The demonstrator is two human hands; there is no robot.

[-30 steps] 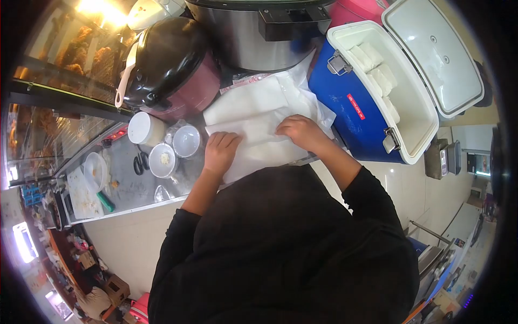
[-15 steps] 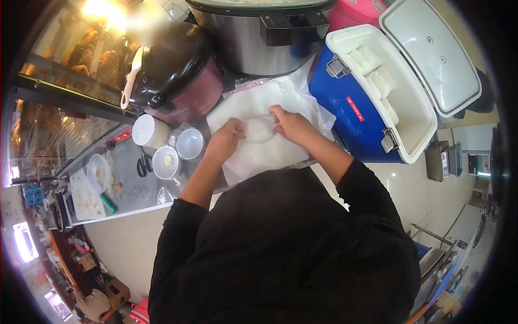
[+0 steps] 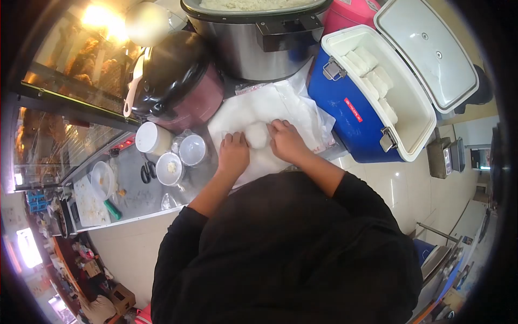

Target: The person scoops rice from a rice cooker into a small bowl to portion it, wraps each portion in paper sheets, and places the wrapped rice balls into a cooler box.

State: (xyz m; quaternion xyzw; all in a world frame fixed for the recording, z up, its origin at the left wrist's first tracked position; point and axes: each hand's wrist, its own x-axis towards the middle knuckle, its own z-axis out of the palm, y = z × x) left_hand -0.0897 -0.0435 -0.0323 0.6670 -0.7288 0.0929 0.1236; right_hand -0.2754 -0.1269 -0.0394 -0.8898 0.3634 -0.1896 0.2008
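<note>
A rounded white bundle (image 3: 256,135), seemingly wrapped in thin clear film or paper, lies on white sheets (image 3: 272,100) spread on the counter. My left hand (image 3: 234,154) is at the bundle's left side, its fingers closed on the edge of the wrapping. On the right side my right hand (image 3: 287,141) pinches the wrapping in the same way. What exactly lies between the fingertips is too small to make out fully. Beyond the sheets, a large metal pot (image 3: 253,51) holds white rice (image 3: 253,4).
An open blue cooler (image 3: 345,108) with several white packets (image 3: 372,75) stands at the right. At the left are a dark-lidded pink cooker (image 3: 197,100), a white tub (image 3: 152,138), two small bowls (image 3: 192,150), scissors (image 3: 145,171), a green-handled tool (image 3: 112,209) and a lit glass cabinet (image 3: 81,48).
The upper sheet, held nearly flat earlier, is now gathered around a rounded bundle between my hands. Both hands have closed in on its sides. The view has tilted, showing more of the rice.
</note>
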